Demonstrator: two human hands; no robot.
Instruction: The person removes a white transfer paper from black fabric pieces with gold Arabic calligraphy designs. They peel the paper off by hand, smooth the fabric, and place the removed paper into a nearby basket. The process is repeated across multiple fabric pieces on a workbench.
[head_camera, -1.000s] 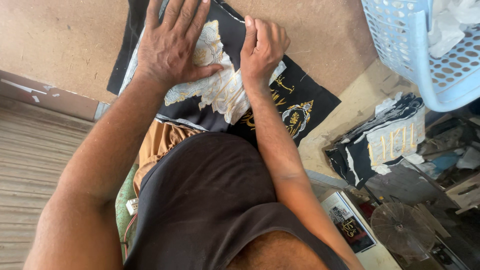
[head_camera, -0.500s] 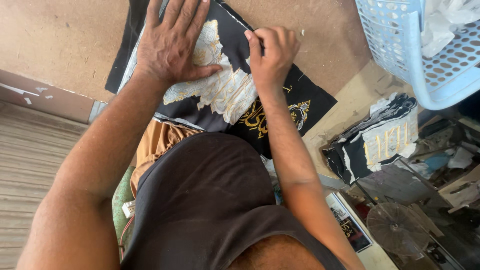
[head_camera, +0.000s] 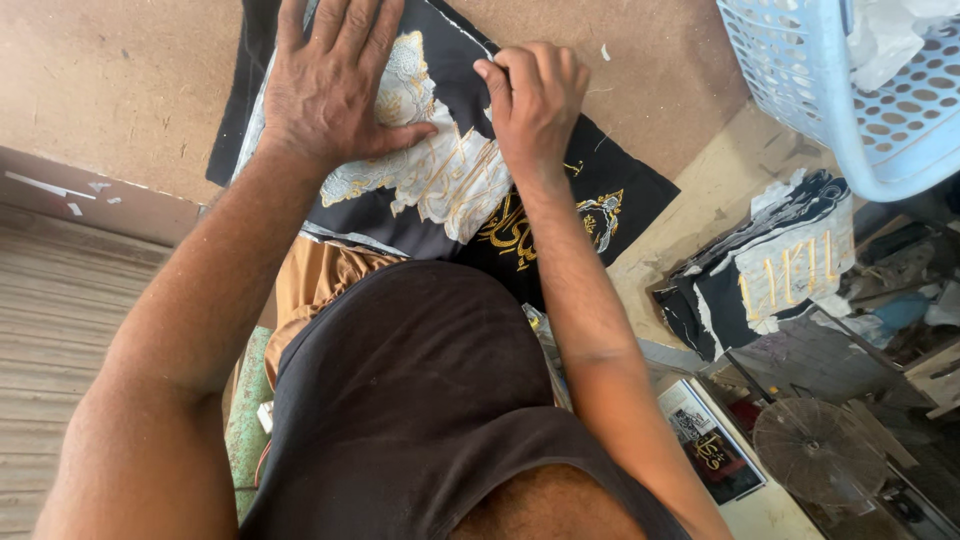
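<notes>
The fingers of the left hand (head_camera: 335, 85) are spread wide and pressed flat on the black embroidered cloth (head_camera: 560, 215), palm down, thumb angled out toward three o'clock. The fingers of the right hand (head_camera: 535, 100) are curled together, thumb and forefinger pinched at the white backing paper (head_camera: 445, 175) near the cloth's upper edge; whether they actually grip a strip of it I cannot tell.

Nearest the camera, at six o'clock, is the person's dark sleeveless top (head_camera: 410, 400), with both bare forearms running up from it toward twelve. Just past it the cloth lies flat on the brown worktable (head_camera: 120, 80), centred around twelve o'clock, its gold stitching showing at the lower right corner and pale backing covering much of the middle, between and under the two hands.

At three o'clock a second folded black-and-white piece (head_camera: 770, 270) sits well apart from the hands, off the table edge. At four to five o'clock a small round fan (head_camera: 815, 450) lies lower down. Farthest off, at one to two o'clock, a light blue perforated plastic basket (head_camera: 830, 95) holds white material.
</notes>
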